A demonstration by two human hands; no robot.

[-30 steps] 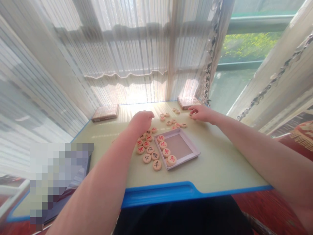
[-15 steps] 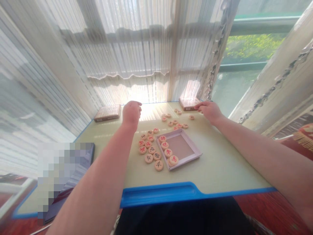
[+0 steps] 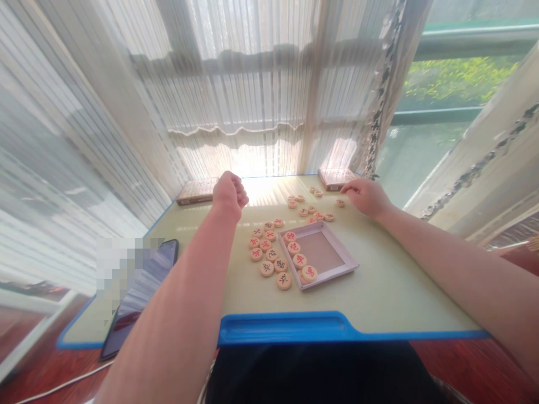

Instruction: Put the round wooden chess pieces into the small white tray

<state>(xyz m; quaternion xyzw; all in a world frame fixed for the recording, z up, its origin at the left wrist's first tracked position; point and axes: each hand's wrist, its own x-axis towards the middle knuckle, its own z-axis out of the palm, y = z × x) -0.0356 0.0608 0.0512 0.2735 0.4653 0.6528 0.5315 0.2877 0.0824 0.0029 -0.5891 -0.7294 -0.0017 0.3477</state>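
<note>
My left hand [image 3: 229,193] is closed in a fist, raised over the far left of the table near a flat wooden box [image 3: 197,191]; anything inside it is hidden. My right hand [image 3: 367,197] rests at the far right with fingers curled, fingertips at the front corner of a second wooden box [image 3: 336,178]. One round wooden chess piece [image 3: 340,202] lies just beside that hand. A shallow white tray [image 3: 337,270] in the middle holds several pieces [image 3: 300,260] along its left side. More pieces [image 3: 267,252] lie left of the tray and others [image 3: 309,209] behind it.
The pale green table has a raised blue front edge [image 3: 286,328]. A dark phone [image 3: 141,289] lies at the front left, partly blurred out. Sheer curtains [image 3: 252,101] hang close behind the table and on both sides. A white cable [image 3: 63,384] runs across the floor.
My left fist lifted off the pieces and drew back toward the left box. My right hand left the loose piece and moved to the right box's corner. The view shifted slightly.
</note>
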